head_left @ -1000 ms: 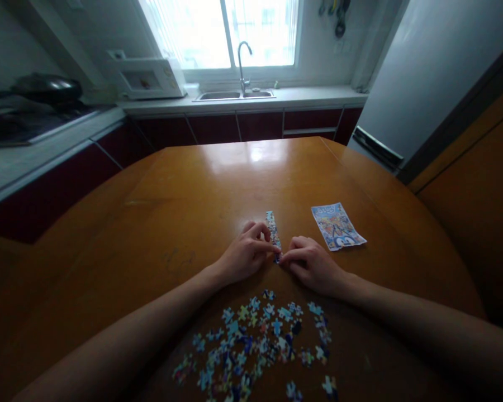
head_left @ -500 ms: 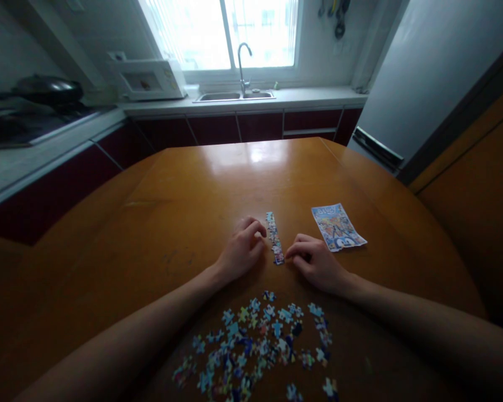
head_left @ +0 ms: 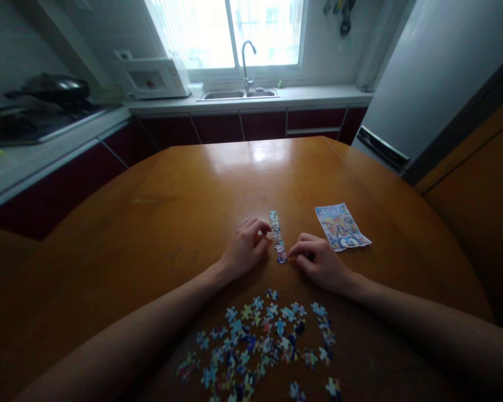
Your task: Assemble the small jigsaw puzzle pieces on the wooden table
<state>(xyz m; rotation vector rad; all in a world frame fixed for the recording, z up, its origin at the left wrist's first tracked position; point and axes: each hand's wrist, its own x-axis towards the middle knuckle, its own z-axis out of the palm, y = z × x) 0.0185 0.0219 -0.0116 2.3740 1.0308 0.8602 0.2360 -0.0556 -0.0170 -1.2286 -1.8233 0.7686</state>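
On a glossy orange-brown wooden table (head_left: 201,190) with a rounded outline, a narrow, many-coloured strip of joined jigsaw pieces (head_left: 278,237) lies flat between the person's two bare hands, its far end leaning slightly left. The left hand (head_left: 246,247) rests just left of the strip, its fingers loosely bent and parted from the thumb, the fingertips close to the strip's edge (whether they touch it is hard to tell). The right hand (head_left: 322,264) rests on the other side, fingers curled, with the index fingertip just beside the strip's near right corner; whether finger and thumb pinch a small piece cannot be told. To the right and a little farther off lies a printed paper sheet (head_left: 341,226), mostly blue and orange, with its near right corner pointing outward. Nearer the person, between the forearms, loose cardboard jigsaw pieces (head_left: 280,327) in light blue, dark blue, white and yellow-green lie scattered, thickest toward the left. Beyond the table's far edge, a pale counter carries a steel double sink (head_left: 224,95) and a white microwave (head_left: 155,78) to its left.
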